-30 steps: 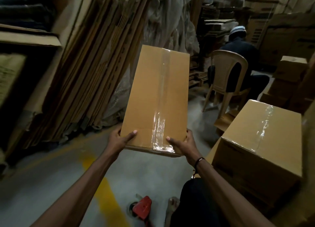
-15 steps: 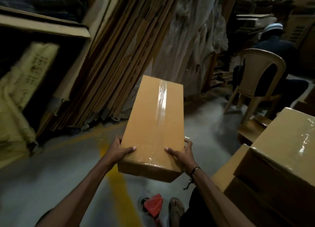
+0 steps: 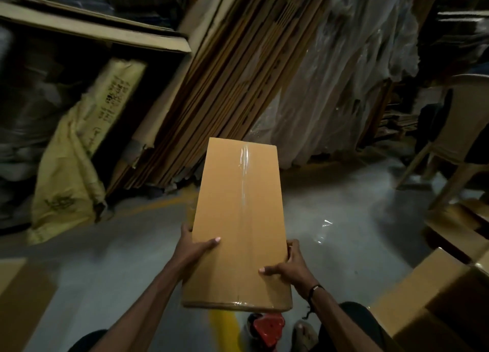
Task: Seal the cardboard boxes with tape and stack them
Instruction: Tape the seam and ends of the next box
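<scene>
A taped cardboard box [image 3: 239,219] is gripped at its near sides by both hands.

The left hand [image 3: 194,248] is curled round the box's 9 o'clock edge, thumb laid flat on top; the right hand [image 3: 289,265] is clamped on the 3 o'clock edge near the closer end, thumb pressed on top. The box is held above the grey floor [image 3: 105,267], a clear tape strip [image 3: 244,182] run along its length. A red tape dispenser [image 3: 267,328] is seen at 6 o'clock below it, flattened cardboard sheets [image 3: 238,73] at 12 o'clock.

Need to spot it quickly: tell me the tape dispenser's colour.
Red, the tape dispenser on the floor, head view.
</scene>
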